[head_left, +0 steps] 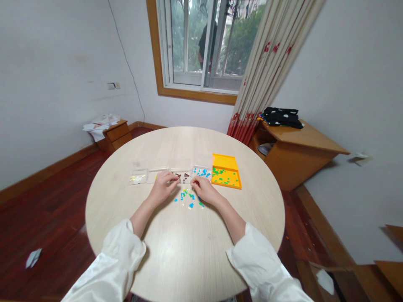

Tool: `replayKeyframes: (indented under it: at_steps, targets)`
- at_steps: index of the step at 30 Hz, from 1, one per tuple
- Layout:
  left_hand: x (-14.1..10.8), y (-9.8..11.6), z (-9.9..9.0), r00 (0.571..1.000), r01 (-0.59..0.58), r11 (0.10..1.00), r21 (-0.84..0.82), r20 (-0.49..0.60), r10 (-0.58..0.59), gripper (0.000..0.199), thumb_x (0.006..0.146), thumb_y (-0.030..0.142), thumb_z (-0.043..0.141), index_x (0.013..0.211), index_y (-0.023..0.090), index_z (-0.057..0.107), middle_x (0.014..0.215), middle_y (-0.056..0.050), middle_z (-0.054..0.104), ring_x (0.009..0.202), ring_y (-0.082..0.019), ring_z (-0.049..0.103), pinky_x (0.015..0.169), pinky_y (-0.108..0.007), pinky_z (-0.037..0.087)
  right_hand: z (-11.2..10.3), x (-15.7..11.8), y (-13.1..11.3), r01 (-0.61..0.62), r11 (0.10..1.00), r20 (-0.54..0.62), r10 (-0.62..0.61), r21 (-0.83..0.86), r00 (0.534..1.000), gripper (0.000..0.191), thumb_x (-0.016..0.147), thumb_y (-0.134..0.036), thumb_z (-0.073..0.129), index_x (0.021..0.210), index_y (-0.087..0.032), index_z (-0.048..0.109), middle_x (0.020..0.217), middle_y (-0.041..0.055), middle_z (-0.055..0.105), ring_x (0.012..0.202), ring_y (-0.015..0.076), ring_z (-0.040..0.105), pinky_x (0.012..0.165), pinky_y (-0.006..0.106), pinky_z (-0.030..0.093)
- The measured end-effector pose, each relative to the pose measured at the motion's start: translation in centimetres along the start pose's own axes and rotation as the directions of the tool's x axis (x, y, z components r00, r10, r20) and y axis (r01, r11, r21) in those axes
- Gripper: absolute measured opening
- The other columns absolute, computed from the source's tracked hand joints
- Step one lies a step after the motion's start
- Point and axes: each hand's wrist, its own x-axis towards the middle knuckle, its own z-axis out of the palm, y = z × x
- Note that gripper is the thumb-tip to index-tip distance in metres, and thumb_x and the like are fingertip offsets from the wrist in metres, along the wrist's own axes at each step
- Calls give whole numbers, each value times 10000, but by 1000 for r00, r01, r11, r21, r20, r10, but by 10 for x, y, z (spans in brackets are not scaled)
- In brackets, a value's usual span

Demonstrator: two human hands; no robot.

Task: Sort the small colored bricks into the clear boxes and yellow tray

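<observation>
My left hand (163,185) reaches over the clear case of brown pieces (184,176), its fingertips pinched together at the case's front edge. My right hand (205,188) is at the front corner of the clear case of blue pieces (201,172), fingers curled into a pinch. Whatever either pinch holds is too small to make out. Small blue, green and yellow plastic pieces (190,205) lie loose on the table between and in front of my hands. Part of the clear case with yellow pieces (152,178) is hidden behind my left hand.
An open yellow case (239,181) of green pieces stands right of the row. A clear case (130,180) of pale pieces sits at its left end. All rest on a round wooden table (176,260). Behind are a window, a curtain (270,54) and a wooden cabinet (302,144).
</observation>
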Motion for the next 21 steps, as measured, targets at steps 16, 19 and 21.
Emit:
replayKeyframes:
  at_steps: [16, 19, 21]
  targets:
    - [-8, 15, 19, 993, -114, 990, -84, 24, 116, 134, 835, 294, 560, 823, 198, 654, 831, -59, 680, 830, -186, 573, 785, -341, 435, 13, 5, -4, -196, 776, 107, 164, 599, 981, 162, 694, -292, 638, 686, -139, 583, 600, -38, 548, 562, 80, 462, 560, 210, 375]
    - [-8, 13, 19, 993, -117, 990, -77, 11, 118, 136, 834, 298, 563, 796, 200, 648, 806, -54, 678, 814, -181, 571, 772, -332, 431, 11, 5, -4, -193, 767, 121, 151, 612, 981, 209, 673, -336, 660, 676, -137, 597, 604, -32, 552, 569, 79, 462, 570, 215, 380]
    - [-8, 12, 20, 992, -125, 990, -72, 10, 126, 136, 834, 293, 562, 781, 202, 647, 789, -51, 675, 793, -178, 570, 759, -328, 429, 11, 5, -3, -189, 765, 124, 143, 616, 982, 236, 669, -364, 662, 684, -134, 609, 603, -31, 546, 567, 78, 455, 566, 215, 373]
